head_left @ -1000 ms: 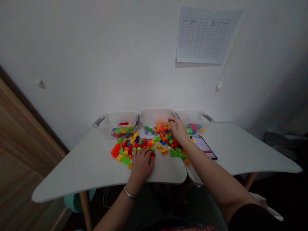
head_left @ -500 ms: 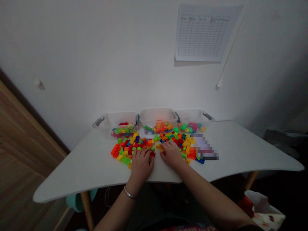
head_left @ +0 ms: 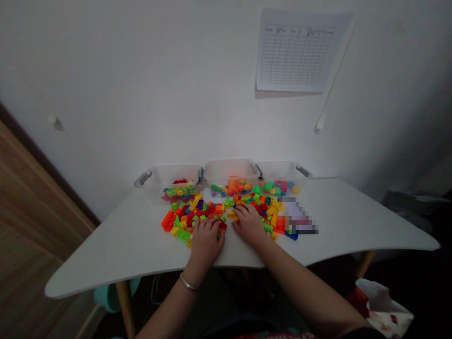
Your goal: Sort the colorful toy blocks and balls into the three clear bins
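Inspection proceeds from left to right, with positions taken from the fingers.

Well left of the left-hand fingers, a white table (head_left: 106,254) is supporting the whole work area. Beyond those fingers, at the far side of the table, a clear plastic bin with grey clip handles (head_left: 155,182) is holding mixed coloured pieces. Left of the same fingers, an orange brick (head_left: 168,221) is lying at the edge of a loose heap of plastic building bricks (head_left: 192,212), and a flat green brick (head_left: 183,235) is sitting just beside the fingertips.

The left hand (head_left: 206,240) is resting palm-down at the near edge of the heap. Its fingers (head_left: 208,224) are curved, close together and pressing onto the bricks. A red brick (head_left: 222,226) is lying just past their tips. A metal bangle (head_left: 188,282) is circling the left wrist. Whether these fingers are pinching anything cannot be determined.

Directly ahead of the fingers, a second clear bin (head_left: 228,168) is holding orange and green pieces. The right hand (head_left: 249,226) is resting on the table to the right of the left hand. Its fingers (head_left: 242,212) are slightly spread and reaching into the bricks, with a yellow brick (head_left: 231,215) just left of them. Any pinch cannot be confirmed.

Right of these fingers, a third clear bin (head_left: 282,168) is holding rounded pieces, and a pixelated flat object (head_left: 298,216) is lying on the table, too blurred to identify.
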`<state>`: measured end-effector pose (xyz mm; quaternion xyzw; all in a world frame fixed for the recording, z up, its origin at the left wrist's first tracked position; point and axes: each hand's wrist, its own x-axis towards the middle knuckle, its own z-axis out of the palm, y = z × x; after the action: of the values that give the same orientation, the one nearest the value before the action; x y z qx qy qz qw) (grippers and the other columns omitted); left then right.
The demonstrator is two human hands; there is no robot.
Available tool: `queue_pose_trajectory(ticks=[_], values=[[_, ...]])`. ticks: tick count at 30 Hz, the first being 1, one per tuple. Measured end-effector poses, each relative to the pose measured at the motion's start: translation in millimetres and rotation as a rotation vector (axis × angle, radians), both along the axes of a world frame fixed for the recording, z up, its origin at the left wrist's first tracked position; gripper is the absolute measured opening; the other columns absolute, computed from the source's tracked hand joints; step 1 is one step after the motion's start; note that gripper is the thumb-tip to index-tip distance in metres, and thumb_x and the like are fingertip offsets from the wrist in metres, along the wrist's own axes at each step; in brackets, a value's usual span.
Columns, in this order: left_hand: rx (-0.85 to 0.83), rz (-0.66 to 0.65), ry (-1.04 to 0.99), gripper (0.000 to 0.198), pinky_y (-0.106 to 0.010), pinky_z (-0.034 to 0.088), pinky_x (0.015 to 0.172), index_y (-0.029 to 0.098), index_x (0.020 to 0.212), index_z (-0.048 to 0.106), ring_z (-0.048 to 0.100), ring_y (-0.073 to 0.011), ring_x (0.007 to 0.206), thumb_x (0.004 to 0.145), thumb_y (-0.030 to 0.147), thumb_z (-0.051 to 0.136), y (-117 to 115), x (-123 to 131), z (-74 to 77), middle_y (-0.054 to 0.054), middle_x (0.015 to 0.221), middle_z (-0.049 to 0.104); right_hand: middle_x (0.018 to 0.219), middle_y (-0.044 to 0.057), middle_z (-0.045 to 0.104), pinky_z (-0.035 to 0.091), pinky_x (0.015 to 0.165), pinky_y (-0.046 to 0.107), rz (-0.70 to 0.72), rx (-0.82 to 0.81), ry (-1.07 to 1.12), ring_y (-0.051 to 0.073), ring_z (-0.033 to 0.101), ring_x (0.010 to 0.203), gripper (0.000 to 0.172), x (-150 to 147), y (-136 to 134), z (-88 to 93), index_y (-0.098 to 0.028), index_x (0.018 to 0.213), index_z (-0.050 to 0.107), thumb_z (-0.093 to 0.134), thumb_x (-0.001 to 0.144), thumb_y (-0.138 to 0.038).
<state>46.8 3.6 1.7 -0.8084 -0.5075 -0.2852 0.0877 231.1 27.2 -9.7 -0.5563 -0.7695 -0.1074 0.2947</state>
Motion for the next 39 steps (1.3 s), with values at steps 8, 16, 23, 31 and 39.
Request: queue_pose_trajectory(ticks=[8,16,23,31,39], values=[[0.012,0.000,-0.005,0.025,-0.056,0.035,0.107,0.020,0.106,0.068,0.062,-0.0278,0.103,0.087,0.029,0.054,0.8,-0.2,-0.8,-0.008,0.112,0.070,0.108,0.008,0.069,0.041,0.105,0.043,0.089,0.028,-0.019,0.027,0.053,0.114,0.017,-0.5,-0.7,1.2,-0.018,0.099,0.068,0.063,0.083,-0.017],[0.025,-0.006,-0.016,0.025,-0.055,0.035,0.106,0.022,0.105,0.068,0.062,-0.0273,0.102,0.088,0.030,0.053,0.9,-0.4,-1.1,-0.008,0.110,0.070,0.099,0.009,0.069,0.041,0.102,0.042,0.117,-0.007,0.025,0.028,0.053,0.109,0.023,-0.4,-4.7,3.1,-0.017,0.100,0.065,0.064,0.077,-0.017],[0.011,-0.010,-0.007,0.025,-0.056,0.033,0.107,0.021,0.106,0.067,0.061,-0.0273,0.103,0.088,0.029,0.053,0.4,-0.7,-0.9,-0.007,0.112,0.070,0.096,0.007,0.071,0.042,0.099,0.039,0.080,-0.039,0.043,0.026,0.055,0.105,0.021,1.4,-4.8,2.7,-0.019,0.098,0.068,0.061,0.080,-0.012],[0.002,-0.009,-0.008,0.025,-0.056,0.034,0.107,0.021,0.106,0.067,0.061,-0.0277,0.104,0.087,0.030,0.053,1.3,-1.0,-1.3,-0.008,0.113,0.070,0.088,0.007,0.068,0.045,0.090,0.035,0.113,-0.070,0.046,0.023,0.057,0.096,0.012,1.9,-6.3,4.7,-0.019,0.084,0.067,0.061,0.081,-0.010],[0.000,-0.010,-0.007,0.026,-0.056,0.034,0.107,0.022,0.107,0.067,0.061,-0.0278,0.104,0.088,0.031,0.052,2.0,-1.6,-2.3,-0.008,0.113,0.069,0.092,0.005,0.066,0.042,0.094,0.034,0.244,-0.114,0.083,0.021,0.056,0.097,0.022,3.4,-13.7,10.4,-0.019,0.092,0.065,0.065,0.073,-0.010]])
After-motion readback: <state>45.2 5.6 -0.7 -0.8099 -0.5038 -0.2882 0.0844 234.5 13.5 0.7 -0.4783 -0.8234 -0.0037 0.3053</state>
